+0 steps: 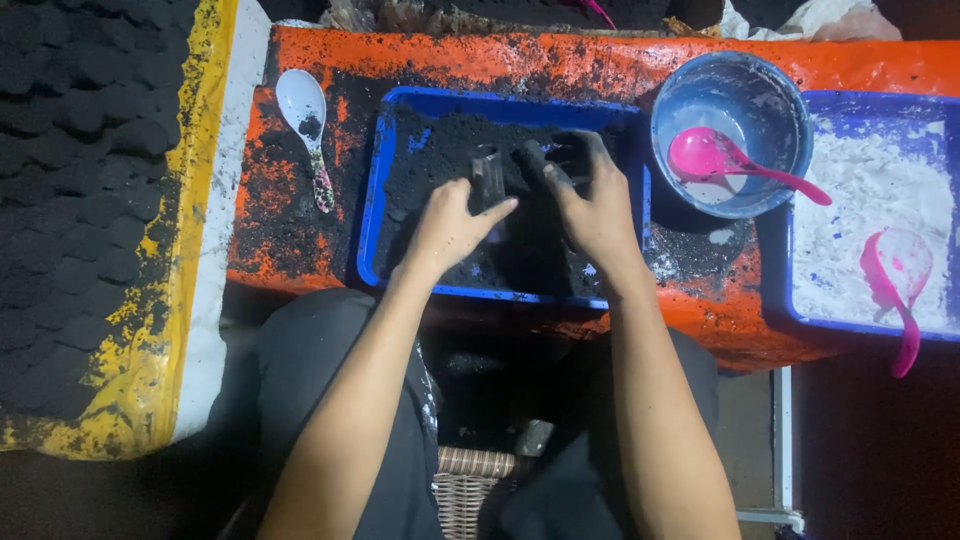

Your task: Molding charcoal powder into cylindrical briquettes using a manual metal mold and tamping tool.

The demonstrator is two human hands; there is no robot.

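Both forearms reach over the lap into a blue tray (372, 215) of black powder near the orange bench's front edge. Left hand (447, 225) and right hand (590, 205) pinch what seems a small dark mould (488, 180), steadying it over the powder.

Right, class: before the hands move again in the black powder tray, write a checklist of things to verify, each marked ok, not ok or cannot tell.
1. Both hands over the blue tray: ok.
2. Left hand touching the dark mould: ok.
3. Right hand grip on the mould: cannot tell, fingers blackened.
4. Mould filled: cannot tell.
5. White spoon lying outside the tray: ok.
6. Bowl holding the pink spoon: ok.
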